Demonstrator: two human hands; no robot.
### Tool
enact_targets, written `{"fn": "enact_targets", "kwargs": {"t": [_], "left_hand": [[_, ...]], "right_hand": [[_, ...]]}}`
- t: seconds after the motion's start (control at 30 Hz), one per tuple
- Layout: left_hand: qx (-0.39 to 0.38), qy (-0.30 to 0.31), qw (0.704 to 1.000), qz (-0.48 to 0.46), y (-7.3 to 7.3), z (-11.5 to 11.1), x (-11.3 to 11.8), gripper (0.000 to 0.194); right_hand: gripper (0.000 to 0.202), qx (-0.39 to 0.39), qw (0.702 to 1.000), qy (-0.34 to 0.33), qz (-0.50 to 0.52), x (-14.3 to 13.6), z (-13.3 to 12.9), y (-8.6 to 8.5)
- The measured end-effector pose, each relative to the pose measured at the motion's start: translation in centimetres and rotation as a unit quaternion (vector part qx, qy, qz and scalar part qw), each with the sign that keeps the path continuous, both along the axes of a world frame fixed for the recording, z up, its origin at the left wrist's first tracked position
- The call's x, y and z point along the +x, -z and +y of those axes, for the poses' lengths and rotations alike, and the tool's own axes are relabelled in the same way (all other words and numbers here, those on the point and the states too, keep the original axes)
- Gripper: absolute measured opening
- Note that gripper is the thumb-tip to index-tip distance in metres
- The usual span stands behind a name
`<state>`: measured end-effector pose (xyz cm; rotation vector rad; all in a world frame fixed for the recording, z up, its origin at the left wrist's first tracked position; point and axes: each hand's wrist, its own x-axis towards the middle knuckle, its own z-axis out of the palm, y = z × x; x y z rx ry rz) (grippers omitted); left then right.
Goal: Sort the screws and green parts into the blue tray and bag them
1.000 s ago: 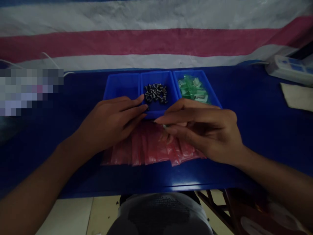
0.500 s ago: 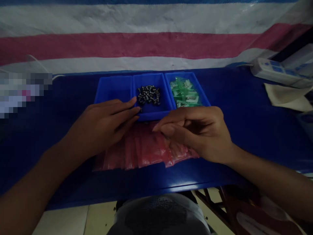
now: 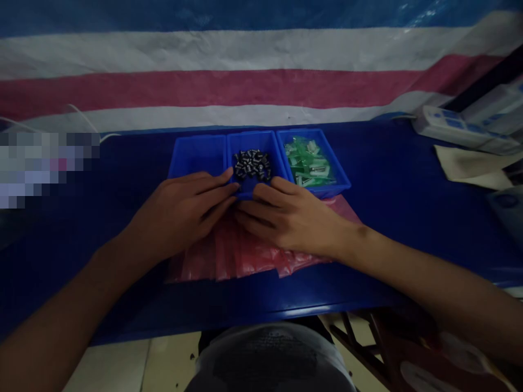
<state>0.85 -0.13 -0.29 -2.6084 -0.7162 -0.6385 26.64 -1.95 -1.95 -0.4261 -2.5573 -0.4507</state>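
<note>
My left hand (image 3: 188,212) lies at the front of the blue bins, palm down, fingers stretched out and slightly apart. Its fingertips reach the front left corner of the middle bin (image 3: 261,140), which holds a pile of dark screws (image 3: 252,165). Curled fingers bring my right hand (image 3: 288,215) close to those fingertips, at the middle bin's front rim. Whatever it pinches, if anything, is hidden. Beneath both hands, red-tinted plastic bags (image 3: 249,258) lie overlapping in a row. Both thumbs are out of sight.
The left bin (image 3: 200,152) shows a bare floor. In the right bin (image 3: 327,142) are green bags (image 3: 304,163) with pale and metal parts. A white power strip (image 3: 453,128) and a beige sheet (image 3: 461,166) sit at the right. The blue table's front edge (image 3: 286,313) runs nearby.
My right hand has moved left and turned palm down, from above the red bags to beside my left fingertips. My left hand keeps its place by the bins. The view has shifted slightly.
</note>
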Motion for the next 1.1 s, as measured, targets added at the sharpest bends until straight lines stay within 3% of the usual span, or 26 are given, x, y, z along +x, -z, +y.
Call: {"fn": "enact_targets", "kwargs": {"t": [0.1,0.2,0.27,0.33,0.43,0.53,0.7,0.77,0.83,1.0,1.1], "left_hand": [[0.0,0.008,1.0,0.007,0.1,0.2,0.0,0.038],[-0.01,0.002,1.0,0.004,0.2,0.3,-0.3,0.038],[-0.016,0.005,1.0,0.004,0.3,0.3,-0.4,0.038],[-0.031,0.009,0.999,0.003,0.2,0.3,-0.5,0.038],[-0.06,-0.005,0.998,-0.001,0.1,0.2,-0.5,0.038],[-0.071,-0.027,0.997,-0.001,0.2,0.0,-0.4,0.037],[-0.081,-0.034,0.996,-0.008,0.2,-0.3,-0.5,0.032],[-0.091,-0.047,0.995,-0.008,0.2,-0.3,-0.5,0.033],[-0.103,-0.053,0.993,-0.013,0.1,-0.3,-0.5,0.035],[-0.162,-0.056,0.984,-0.044,-0.1,-0.1,-0.6,0.037],[-0.159,-0.065,0.985,-0.029,-0.1,-0.2,-0.6,0.039]], "right_hand": [[0.028,0.035,0.997,-0.008,-0.063,-1.1,1.1,0.5],[0.032,0.008,0.996,-0.028,-0.082,-1.5,1.6,0.5],[0.033,-0.099,0.994,-0.04,-0.015,-1.3,1.2,0.1],[0.027,-0.228,0.969,-0.027,0.089,-0.8,0.3,-0.5],[0.017,-0.314,0.928,-0.005,0.203,0.1,-1.5,-1.5],[0.008,-0.409,0.852,-0.036,0.324,0.8,-2.7,-2.1],[0.006,-0.67,0.616,-0.056,0.41,1.0,-2.5,-2.0],[0.005,-0.709,0.564,-0.066,0.418,0.9,-2.3,-1.8],[0.003,-0.71,0.552,-0.075,0.431,0.9,-2.1,-1.7],[0.019,-0.704,0.569,-0.068,0.421,0.9,-2.1,-1.6],[0.021,-0.683,0.584,-0.093,0.429,0.8,-2.3,-1.8]]}}
